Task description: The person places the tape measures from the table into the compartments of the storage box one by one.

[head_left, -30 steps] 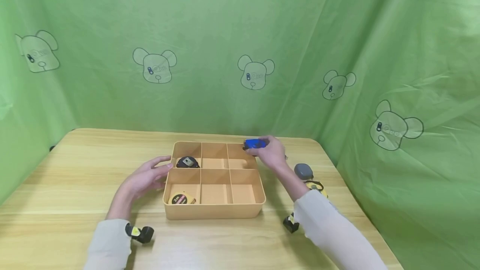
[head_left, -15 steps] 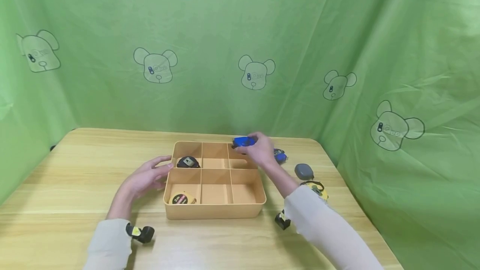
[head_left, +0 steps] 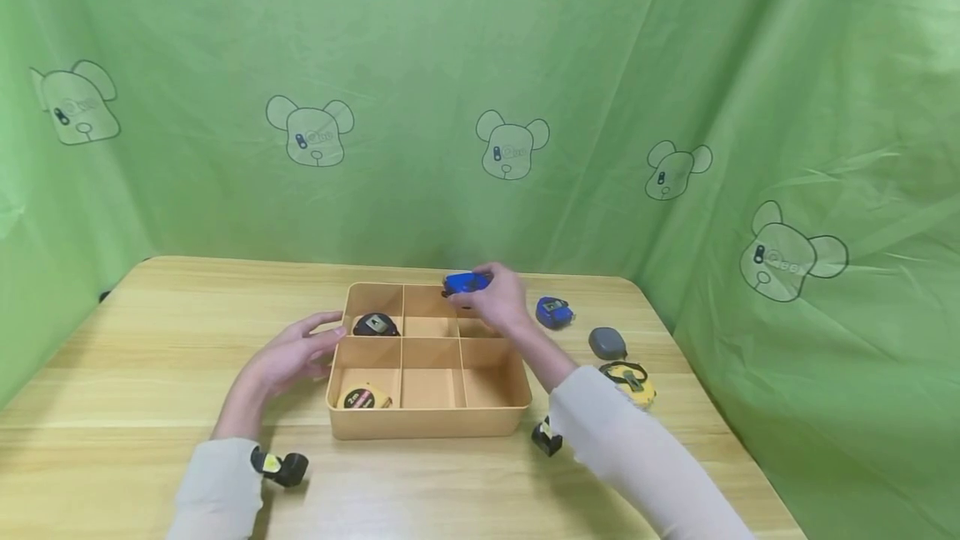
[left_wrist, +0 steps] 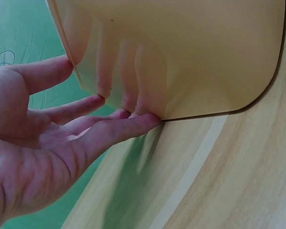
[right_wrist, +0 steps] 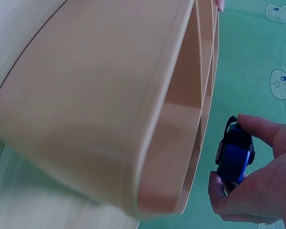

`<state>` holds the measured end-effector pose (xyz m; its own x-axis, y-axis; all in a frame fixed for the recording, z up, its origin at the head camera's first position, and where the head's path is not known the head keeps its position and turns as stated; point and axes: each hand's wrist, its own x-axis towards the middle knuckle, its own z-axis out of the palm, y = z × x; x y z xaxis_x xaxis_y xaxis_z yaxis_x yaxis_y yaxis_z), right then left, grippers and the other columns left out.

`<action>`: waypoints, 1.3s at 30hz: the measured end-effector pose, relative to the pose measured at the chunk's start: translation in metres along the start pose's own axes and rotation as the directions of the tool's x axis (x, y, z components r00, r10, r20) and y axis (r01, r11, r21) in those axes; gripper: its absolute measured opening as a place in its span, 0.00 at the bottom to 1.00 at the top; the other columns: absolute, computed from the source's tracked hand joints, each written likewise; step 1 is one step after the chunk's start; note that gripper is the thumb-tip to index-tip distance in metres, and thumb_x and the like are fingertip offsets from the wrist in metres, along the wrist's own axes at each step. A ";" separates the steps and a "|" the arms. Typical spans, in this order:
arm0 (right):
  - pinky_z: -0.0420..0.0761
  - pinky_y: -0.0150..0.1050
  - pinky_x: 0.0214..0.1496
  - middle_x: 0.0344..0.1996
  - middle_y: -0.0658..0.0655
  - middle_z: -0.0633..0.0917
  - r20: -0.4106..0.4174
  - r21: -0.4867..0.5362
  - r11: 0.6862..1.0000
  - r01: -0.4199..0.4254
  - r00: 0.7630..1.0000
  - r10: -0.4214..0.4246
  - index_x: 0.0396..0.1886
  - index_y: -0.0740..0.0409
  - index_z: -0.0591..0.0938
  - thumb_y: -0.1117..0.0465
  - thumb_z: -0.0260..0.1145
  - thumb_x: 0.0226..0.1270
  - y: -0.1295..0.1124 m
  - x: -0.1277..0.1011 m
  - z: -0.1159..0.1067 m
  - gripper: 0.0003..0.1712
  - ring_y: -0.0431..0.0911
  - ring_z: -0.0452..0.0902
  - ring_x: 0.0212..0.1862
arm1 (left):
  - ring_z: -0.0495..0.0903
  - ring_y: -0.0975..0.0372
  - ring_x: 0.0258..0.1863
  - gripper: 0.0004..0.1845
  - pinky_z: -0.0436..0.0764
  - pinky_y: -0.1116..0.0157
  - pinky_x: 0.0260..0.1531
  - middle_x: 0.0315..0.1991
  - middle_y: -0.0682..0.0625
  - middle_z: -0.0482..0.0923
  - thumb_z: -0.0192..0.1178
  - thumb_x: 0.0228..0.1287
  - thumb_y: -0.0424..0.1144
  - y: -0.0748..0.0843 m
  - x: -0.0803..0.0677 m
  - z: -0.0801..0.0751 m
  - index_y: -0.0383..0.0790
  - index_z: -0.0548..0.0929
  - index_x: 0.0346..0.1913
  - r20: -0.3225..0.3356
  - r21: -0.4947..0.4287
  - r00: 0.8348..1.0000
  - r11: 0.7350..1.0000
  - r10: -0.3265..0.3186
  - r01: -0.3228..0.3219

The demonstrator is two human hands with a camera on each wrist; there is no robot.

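Observation:
My right hand (head_left: 498, 298) pinches a blue tape measure (head_left: 465, 283) between thumb and fingers, above the back of the tan divided box (head_left: 427, 423), near the divider between the back middle and back right compartments. In the right wrist view the blue tape measure (right_wrist: 236, 155) shows a dark strap at one end, apart from the box. My left hand (head_left: 296, 352) touches the box's left wall with fingers extended; in the left wrist view its fingertips (left_wrist: 150, 119) meet the wall. A black tape measure (head_left: 377, 324) lies in the back left compartment, a yellow tape measure (head_left: 363, 397) in the front left one.
On the wooden table (head_left: 150, 340), right of the box, lie a second blue tape measure (head_left: 554, 312), a grey rounded case (head_left: 607, 343) and a yellow tape measure with a black strap (head_left: 633, 383). A green curtain (head_left: 420, 215) stands behind the table.
My right hand has carried the blue tape measure leftward over the back of the box, uncovering the second blue one on the table. The left hand and the box have stayed put.

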<state>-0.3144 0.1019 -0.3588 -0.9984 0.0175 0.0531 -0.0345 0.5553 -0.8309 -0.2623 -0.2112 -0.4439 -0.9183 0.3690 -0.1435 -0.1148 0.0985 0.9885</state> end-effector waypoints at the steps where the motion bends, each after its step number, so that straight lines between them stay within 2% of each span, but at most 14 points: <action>1: 0.89 0.44 0.54 0.57 0.69 0.82 0.001 0.001 1.000 0.004 1.000 -0.004 0.63 0.66 0.76 0.61 0.84 0.48 -0.001 0.000 0.001 0.41 0.61 0.83 0.57 | 0.57 0.37 0.76 0.40 0.64 0.40 0.73 0.76 0.29 0.58 0.51 0.79 0.47 0.000 0.000 0.000 0.36 0.45 0.81 -0.001 -0.002 1.000 1.000 -0.002 0.002; 8: 0.90 0.42 0.50 0.56 0.70 0.82 0.020 0.011 1.000 0.006 1.000 -0.006 0.62 0.67 0.76 0.62 0.84 0.47 -0.006 -0.001 0.011 0.42 0.62 0.83 0.56 | 0.57 0.36 0.76 0.41 0.65 0.41 0.73 0.76 0.28 0.57 0.52 0.79 0.49 -0.001 0.001 0.000 0.35 0.44 0.81 0.004 -0.001 1.000 1.000 0.005 -0.005; 14: 0.89 0.44 0.54 0.57 0.70 0.82 0.045 0.009 1.000 -0.001 0.999 0.001 0.64 0.66 0.75 0.61 0.83 0.49 -0.009 -0.002 0.020 0.42 0.62 0.82 0.57 | 0.57 0.36 0.76 0.41 0.65 0.41 0.73 0.76 0.28 0.58 0.52 0.79 0.48 -0.001 0.002 0.001 0.36 0.44 0.81 0.005 -0.002 1.000 1.000 0.003 -0.003; 20: 0.88 0.45 0.54 0.57 0.64 0.83 0.056 -0.102 0.995 -0.017 0.998 0.023 0.66 0.58 0.76 0.52 0.83 0.50 -0.011 -0.006 0.025 0.43 0.58 0.83 0.56 | 0.56 0.36 0.76 0.40 0.63 0.40 0.73 0.76 0.28 0.58 0.51 0.79 0.47 0.001 0.002 0.001 0.35 0.44 0.81 0.007 -0.009 1.000 1.000 0.003 -0.003; 23: 0.88 0.44 0.51 0.55 0.60 0.85 0.055 -0.167 0.986 -0.030 0.998 0.039 0.65 0.53 0.77 0.47 0.83 0.49 -0.012 -0.009 0.027 0.43 0.55 0.83 0.53 | 0.56 0.36 0.76 0.41 0.63 0.40 0.73 0.76 0.28 0.58 0.52 0.79 0.48 0.001 0.001 0.001 0.35 0.44 0.81 0.007 -0.013 1.000 1.000 0.004 -0.004; 26: 0.87 0.41 0.46 0.53 0.58 0.86 0.060 -0.185 0.982 -0.033 0.997 0.045 0.65 0.51 0.78 0.45 0.83 0.49 -0.011 -0.010 0.030 0.43 0.52 0.83 0.50 | 0.56 0.36 0.76 0.41 0.64 0.40 0.73 0.76 0.28 0.58 0.52 0.79 0.48 0.001 0.001 0.001 0.35 0.44 0.81 0.003 -0.007 1.000 1.000 0.004 -0.004; 30: 0.87 0.38 0.43 0.53 0.61 0.85 0.091 -0.108 0.994 -0.030 0.995 0.040 0.65 0.57 0.77 0.50 0.83 0.51 -0.010 -0.008 0.034 0.43 0.51 0.83 0.47 | 0.56 0.36 0.76 0.40 0.64 0.40 0.73 0.76 0.28 0.58 0.51 0.79 0.47 0.002 0.000 0.001 0.35 0.44 0.81 0.001 0.001 1.000 1.000 0.004 -0.004; 33: 0.89 0.39 0.45 0.55 0.65 0.83 0.113 -0.037 0.999 -0.022 0.993 0.026 0.65 0.61 0.76 0.56 0.83 0.52 -0.008 -0.007 0.038 0.42 0.55 0.83 0.50 | 0.56 0.36 0.76 0.40 0.64 0.40 0.73 0.75 0.28 0.58 0.51 0.79 0.47 0.002 0.000 0.000 0.35 0.44 0.81 0.002 -0.002 1.000 1.000 0.007 -0.007; 39: 0.88 0.47 0.54 0.58 0.66 0.83 0.100 -0.041 0.999 0.002 0.995 0.002 0.63 0.61 0.78 0.57 0.84 0.49 -0.007 -0.007 0.043 0.40 0.60 0.81 0.58 | 0.56 0.36 0.76 0.42 0.64 0.40 0.73 0.75 0.28 0.58 0.53 0.78 0.48 0.001 -0.001 0.000 0.35 0.44 0.81 0.002 -0.002 1.000 1.000 0.009 -0.009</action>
<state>-0.3087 0.0621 -0.3777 -0.9979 -0.0645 -0.0041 -0.0347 0.5887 -0.8076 -0.2621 -0.2117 -0.4428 -0.9185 0.3718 -0.1347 -0.1074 0.0934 0.9898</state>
